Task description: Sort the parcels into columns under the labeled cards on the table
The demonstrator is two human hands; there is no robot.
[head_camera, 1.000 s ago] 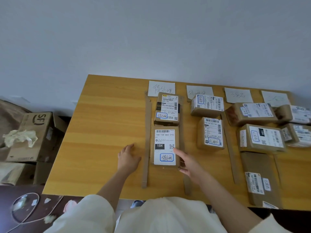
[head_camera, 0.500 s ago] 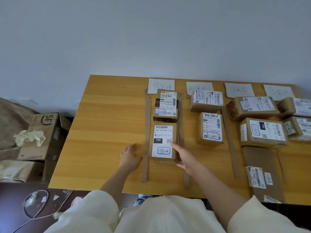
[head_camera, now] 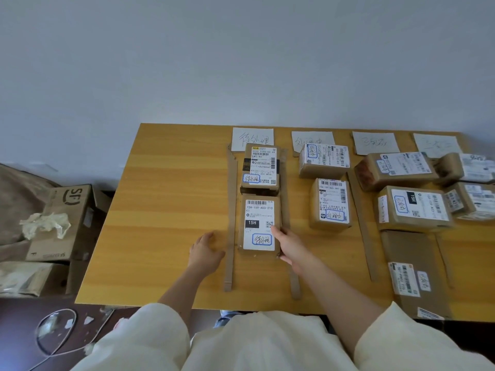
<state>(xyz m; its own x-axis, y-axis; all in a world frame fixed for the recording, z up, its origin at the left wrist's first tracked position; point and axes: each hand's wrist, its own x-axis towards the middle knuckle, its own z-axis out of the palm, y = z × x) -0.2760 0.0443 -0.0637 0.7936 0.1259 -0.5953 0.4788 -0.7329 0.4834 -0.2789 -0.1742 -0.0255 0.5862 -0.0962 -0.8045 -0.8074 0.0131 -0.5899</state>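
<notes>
On the wooden table, several handwritten white cards line the far edge, the leftmost card heading a column between cardboard strips. A brown parcel lies under that card. Just below it and touching it lies a second parcel with a 15H label. My right hand grips this parcel's right edge, thumb on top. My left hand rests on the table left of the strip, holding nothing. Two parcels sit under the second card; several more fill the right columns.
A flat brown parcel reaches the table's near right edge. Left of the table stands an open SF cardboard box with crumpled paper on it. A cable loops on the dark floor.
The 15H parcel has slid away from me, up against the parcel under the first card, with my right hand on its right edge. My left hand stayed beside the strip.
</notes>
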